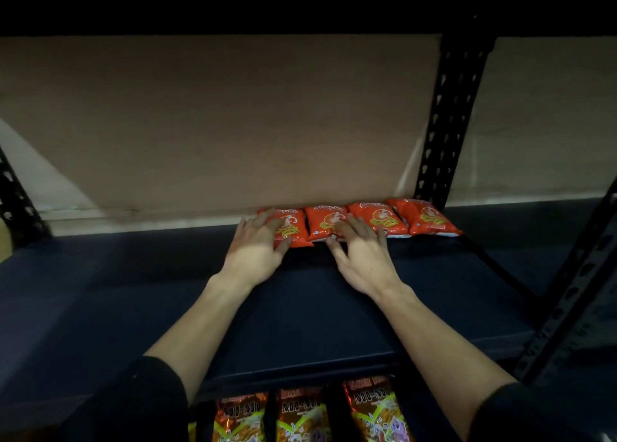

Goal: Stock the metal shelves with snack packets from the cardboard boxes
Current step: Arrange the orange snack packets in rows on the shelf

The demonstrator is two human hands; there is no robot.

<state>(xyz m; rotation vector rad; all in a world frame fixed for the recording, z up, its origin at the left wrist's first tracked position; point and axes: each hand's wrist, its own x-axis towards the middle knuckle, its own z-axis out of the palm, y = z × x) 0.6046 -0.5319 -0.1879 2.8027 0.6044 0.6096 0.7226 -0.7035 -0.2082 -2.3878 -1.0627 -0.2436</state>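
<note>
Several orange snack packets lie in a row at the back of the dark metal shelf (133, 291), against the wall. My left hand (257, 244) rests flat with spread fingers on the leftmost orange packet (293, 229). My right hand (360, 251) lies with straight fingers on the second orange packet (322, 223) and the edge of the third orange packet (380, 219). A fourth orange packet (430, 219) lies untouched at the right end. No cardboard box is in view.
A black perforated upright (447, 118) stands behind the row's right end, another upright (574, 294) at front right, and one upright (16, 201) at left. On the shelf below stand dark MI-MI snack packets (374, 408). A beige wall panel (217, 124) backs the shelf.
</note>
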